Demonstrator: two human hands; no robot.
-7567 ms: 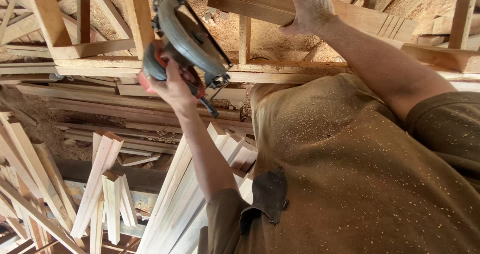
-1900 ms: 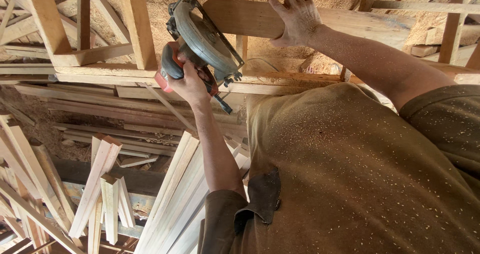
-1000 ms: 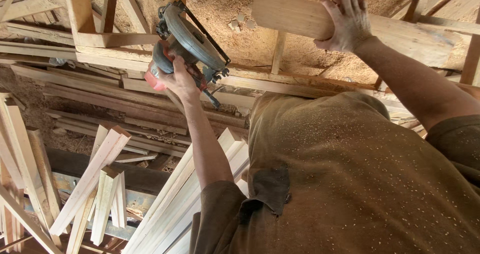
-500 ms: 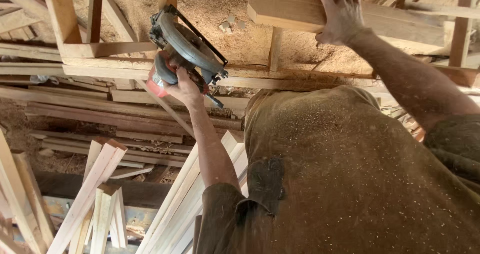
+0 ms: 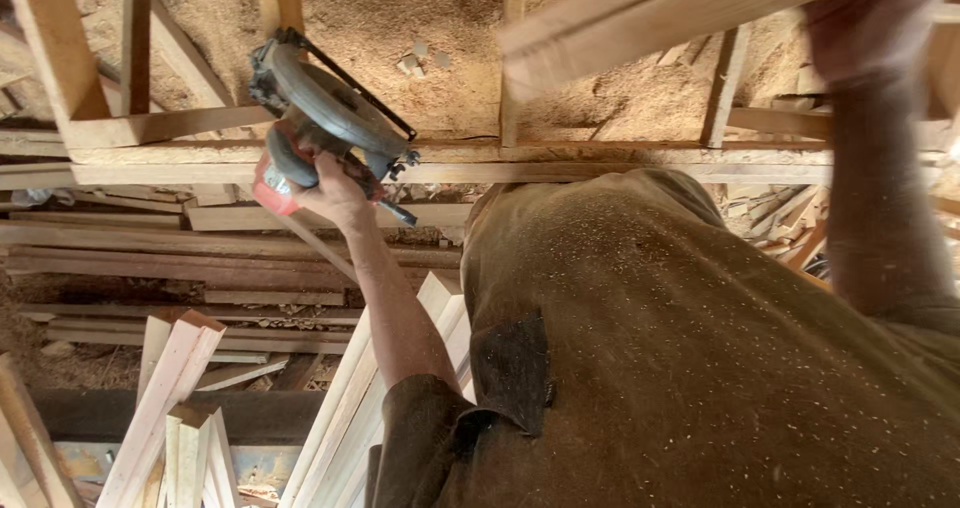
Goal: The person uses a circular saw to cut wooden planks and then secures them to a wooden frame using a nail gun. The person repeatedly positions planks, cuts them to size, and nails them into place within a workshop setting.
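Observation:
My left hand (image 5: 335,190) grips the red handle of a circular saw (image 5: 325,118), which is lifted off the bench with its round grey blade guard tilted up to the left. My right hand (image 5: 868,23), blurred at the top right, holds one end of a long pale wooden plank (image 5: 650,13). The plank slants from that hand down to the left, above the sawdust-covered bench. My brown shirt, speckled with sawdust, fills the lower right.
A wooden frame bench (image 5: 440,163) runs across the view, with sawdust heaped behind it. Long boards (image 5: 200,238) are stacked below it. Pale timber strips (image 5: 170,388) lean at the lower left, and offcuts (image 5: 790,218) lie at the right.
My right hand has swung the plank further right and up, so it now slants and blurs. The saw in my left hand has stayed raised, almost in the same spot.

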